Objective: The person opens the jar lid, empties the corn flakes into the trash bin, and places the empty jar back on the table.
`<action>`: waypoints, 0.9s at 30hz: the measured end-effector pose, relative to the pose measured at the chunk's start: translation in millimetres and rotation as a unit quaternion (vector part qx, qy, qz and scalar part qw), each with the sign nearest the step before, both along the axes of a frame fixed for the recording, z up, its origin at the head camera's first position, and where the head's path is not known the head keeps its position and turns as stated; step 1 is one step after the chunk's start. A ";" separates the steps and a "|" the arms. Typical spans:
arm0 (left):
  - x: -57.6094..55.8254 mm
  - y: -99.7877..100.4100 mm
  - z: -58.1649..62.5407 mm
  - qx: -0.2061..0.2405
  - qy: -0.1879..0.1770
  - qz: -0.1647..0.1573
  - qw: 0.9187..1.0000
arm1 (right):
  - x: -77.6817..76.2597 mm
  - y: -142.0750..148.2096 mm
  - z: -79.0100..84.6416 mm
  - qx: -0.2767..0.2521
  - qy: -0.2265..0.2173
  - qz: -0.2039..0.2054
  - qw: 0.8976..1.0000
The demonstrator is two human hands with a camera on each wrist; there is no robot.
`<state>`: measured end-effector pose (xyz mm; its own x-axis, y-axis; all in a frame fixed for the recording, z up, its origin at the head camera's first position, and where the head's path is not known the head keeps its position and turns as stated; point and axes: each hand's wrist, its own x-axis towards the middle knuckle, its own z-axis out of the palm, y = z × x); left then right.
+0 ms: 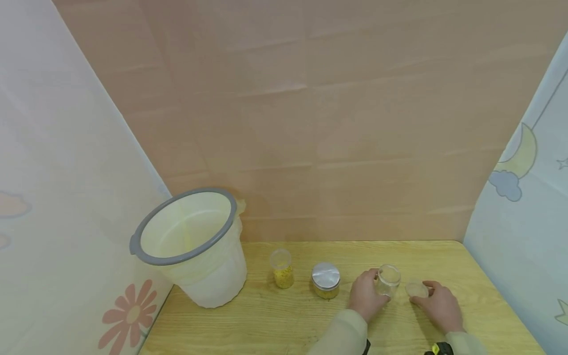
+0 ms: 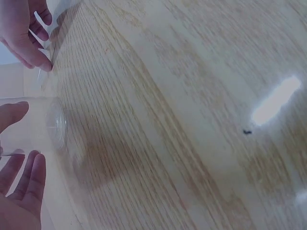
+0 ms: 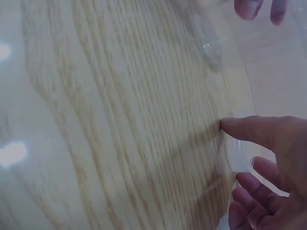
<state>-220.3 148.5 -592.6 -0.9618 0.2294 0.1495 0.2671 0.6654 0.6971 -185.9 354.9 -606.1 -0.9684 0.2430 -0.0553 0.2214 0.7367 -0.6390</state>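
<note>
Left hand wraps its fingers round a small clear jar that stands upright on the wooden table, and the jar looks empty with its mouth open at the top. In the left wrist view the left-hand fingers sit curled beside the jar's see-through wall, with the thumb on the other side of it. Right hand is just beside the jar, on the far side from the left hand, and it pinches a small clear lid low against the table — thumb on top of it, fingers tucked under. So both hands are gripping something: the left one the jar, the right one the lid. I think the jar is light, since nothing is in it, and hard, not squishy. It looks smooth and shiny, so it may slip, and if it is glass it could break if it tips over — though I cannot tell whether it is glass or plastic. The round side, about the middle, seems the best place to hold it. The lid is thin and light, and its rim is the place to pinch. Further out past the left hand stand a jar with a silver lid, a little jar of yellow grains, and a big white bucket with a grey rim.
</note>
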 end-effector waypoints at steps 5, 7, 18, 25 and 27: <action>1.9 3.4 0.5 -0.001 -0.015 0.006 1.000 | -2.2 -4.7 0.9 -0.012 -0.011 -0.003 1.000; 2.3 4.4 1.0 -0.003 -0.014 0.006 1.000 | -2.5 -6.3 1.4 -0.013 -0.013 -0.004 1.000; 2.8 -2.9 1.0 -0.014 -0.027 -0.004 1.000 | 1.5 -4.1 -2.8 -0.035 0.004 -0.013 0.999; 3.8 -12.9 11.1 -0.009 -0.027 -0.028 0.999 | 9.0 -5.1 4.6 -0.060 -0.008 -0.033 0.998; 3.9 -16.5 14.9 -0.021 -0.022 -0.041 0.999 | 11.3 -5.2 6.2 -0.067 -0.013 -0.041 0.997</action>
<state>-216.4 132.1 -577.7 -0.9448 0.3133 0.0958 0.2917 0.6714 0.6812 -174.6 349.7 -599.9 -0.9436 0.3091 -0.1184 0.2951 0.6234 -0.7241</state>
